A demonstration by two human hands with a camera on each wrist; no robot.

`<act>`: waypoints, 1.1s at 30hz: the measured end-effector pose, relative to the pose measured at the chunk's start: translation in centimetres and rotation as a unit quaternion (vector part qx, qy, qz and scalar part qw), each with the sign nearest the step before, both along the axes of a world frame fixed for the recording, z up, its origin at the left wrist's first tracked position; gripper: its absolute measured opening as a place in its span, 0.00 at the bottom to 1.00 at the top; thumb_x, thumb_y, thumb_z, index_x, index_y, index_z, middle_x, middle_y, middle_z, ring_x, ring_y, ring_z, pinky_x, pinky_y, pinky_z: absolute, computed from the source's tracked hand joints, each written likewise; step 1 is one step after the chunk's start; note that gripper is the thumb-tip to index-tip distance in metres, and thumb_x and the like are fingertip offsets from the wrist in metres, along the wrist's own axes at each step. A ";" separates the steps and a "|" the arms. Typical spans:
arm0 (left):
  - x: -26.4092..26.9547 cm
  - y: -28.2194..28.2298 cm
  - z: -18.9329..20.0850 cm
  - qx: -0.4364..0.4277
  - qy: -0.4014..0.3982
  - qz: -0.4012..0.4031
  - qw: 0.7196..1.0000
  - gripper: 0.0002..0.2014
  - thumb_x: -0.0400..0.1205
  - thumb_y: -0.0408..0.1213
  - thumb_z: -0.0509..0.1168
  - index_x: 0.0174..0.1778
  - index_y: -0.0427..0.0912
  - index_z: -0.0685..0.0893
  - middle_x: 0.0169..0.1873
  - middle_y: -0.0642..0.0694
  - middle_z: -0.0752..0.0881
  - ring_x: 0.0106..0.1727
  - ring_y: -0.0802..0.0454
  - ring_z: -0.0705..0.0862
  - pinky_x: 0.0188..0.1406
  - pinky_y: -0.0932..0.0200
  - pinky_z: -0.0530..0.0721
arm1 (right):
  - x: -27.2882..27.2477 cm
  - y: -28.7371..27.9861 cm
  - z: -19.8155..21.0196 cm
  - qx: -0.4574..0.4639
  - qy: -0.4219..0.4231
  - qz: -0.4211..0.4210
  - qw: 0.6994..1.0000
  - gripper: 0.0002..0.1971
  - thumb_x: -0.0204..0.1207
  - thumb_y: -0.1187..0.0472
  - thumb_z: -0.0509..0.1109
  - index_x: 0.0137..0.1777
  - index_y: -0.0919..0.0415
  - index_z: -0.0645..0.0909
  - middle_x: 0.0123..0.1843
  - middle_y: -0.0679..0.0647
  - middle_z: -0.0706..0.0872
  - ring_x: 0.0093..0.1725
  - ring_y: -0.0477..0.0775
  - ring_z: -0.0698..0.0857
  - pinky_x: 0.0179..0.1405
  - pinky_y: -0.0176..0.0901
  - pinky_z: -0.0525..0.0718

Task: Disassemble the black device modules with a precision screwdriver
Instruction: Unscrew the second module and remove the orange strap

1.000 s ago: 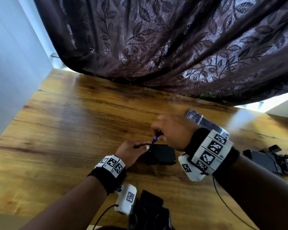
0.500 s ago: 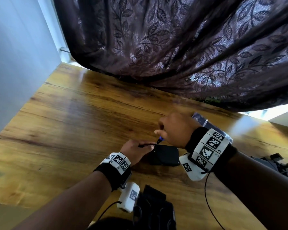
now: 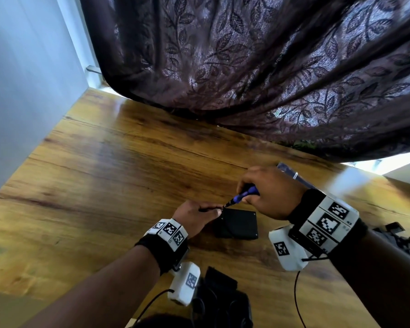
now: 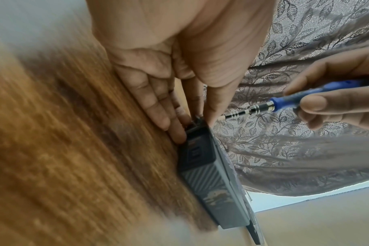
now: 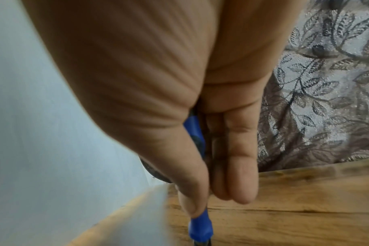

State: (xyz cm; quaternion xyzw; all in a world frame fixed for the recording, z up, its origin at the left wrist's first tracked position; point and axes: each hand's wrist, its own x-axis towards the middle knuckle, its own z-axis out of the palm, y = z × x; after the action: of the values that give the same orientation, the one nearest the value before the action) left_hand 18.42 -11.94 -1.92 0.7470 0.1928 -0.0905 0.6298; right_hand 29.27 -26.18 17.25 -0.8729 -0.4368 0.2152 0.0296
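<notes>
While clamped between the thumb and curled fingers of the right grip [image 3: 272,192], slants down and to the left above the table: slim precision screwdriver [image 3: 245,194] with blue plastic handle and ribbed metal shaft. Ends with its tip at the far-left corner of the flat black rectangular device module [image 3: 239,224], right against the left thumb; cannot tell whether seated in a screw.

Lying flat on the brown wood-grain table [image 3: 128,174], between the two wrists, with small screws visible at the right-hand corners. Held steady by the left grip [image 3: 194,216]: thumb on the top edge at that corner, fingers pressed against the side below, pinching the corner between them.

Seen edge-on from the left wrist, with a ridged side panel, and the screwdriver coming in from the right. Seen from the right wrist, only the blue handle between thumb and fingers, tip out of frame.

Behind the right grip, partly hidden, a clear plastic case [image 3: 291,172]. Near the lower edge, just beside the left wrist, a heap of dark black parts [image 3: 223,301]; at the far right, more black parts [image 3: 398,235], too blurred to make out. Draped over the far side of the table, a dark purple leaf-patterned curtain [image 3: 246,67]; on the left, a pale blue-white wall [image 3: 21,91].
</notes>
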 end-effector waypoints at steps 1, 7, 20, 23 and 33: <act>0.0 0.0 0.1 -0.001 0.001 0.001 1.000 0.07 0.80 0.56 0.72 0.47 0.80 0.89 0.39 0.49 0.93 0.41 0.40 0.89 0.44 0.45 0.87 | 0.0 0.0 -0.1 -0.002 -0.003 0.002 1.000 0.05 0.78 0.60 0.76 0.52 0.52 0.87 0.53 0.43 0.81 0.51 0.42 0.77 0.51 0.36 0.72; 0.1 0.0 0.0 -0.015 0.000 0.010 1.000 0.07 0.81 0.55 0.72 0.48 0.78 0.89 0.41 0.45 0.93 0.35 0.52 0.82 0.38 0.53 0.80 | 0.2 -0.2 -0.4 -0.005 -0.009 0.003 1.000 0.05 0.78 0.61 0.76 0.52 0.52 0.87 0.52 0.44 0.82 0.51 0.42 0.77 0.52 0.37 0.75; 0.0 0.0 0.5 -0.015 -0.013 0.011 1.000 0.07 0.84 0.47 0.72 0.53 0.64 0.93 0.26 0.60 0.87 0.25 0.59 0.75 0.29 0.62 0.72 | -0.3 0.0 -0.2 -0.024 -0.022 0.020 0.999 0.06 0.78 0.58 0.75 0.52 0.49 0.86 0.53 0.43 0.79 0.55 0.45 0.77 0.59 0.47 0.81; -0.1 0.0 0.5 -0.018 -0.012 0.010 1.000 0.07 0.84 0.48 0.72 0.54 0.64 0.93 0.26 0.59 0.87 0.24 0.58 0.74 0.28 0.61 0.71 | -0.5 0.1 -0.2 -0.032 -0.022 0.021 0.999 0.05 0.79 0.58 0.75 0.53 0.49 0.85 0.53 0.44 0.79 0.54 0.46 0.78 0.59 0.48 0.82; -0.2 0.3 0.0 -0.005 -0.025 -0.005 1.000 0.07 0.83 0.52 0.72 0.52 0.72 0.90 0.34 0.54 0.92 0.33 0.57 0.84 0.37 0.57 0.81 | -1.3 2.1 -0.4 -0.143 -0.109 0.069 0.981 0.16 0.86 0.46 0.63 0.48 0.58 0.82 0.42 0.53 0.82 0.44 0.55 0.83 0.46 0.53 0.87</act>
State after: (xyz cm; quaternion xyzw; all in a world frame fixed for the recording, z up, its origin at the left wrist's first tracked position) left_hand 18.23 -11.68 -1.90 0.7470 0.1727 -0.0754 0.6375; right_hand 28.01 -24.08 16.89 -0.8541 -0.4615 0.1806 -0.1579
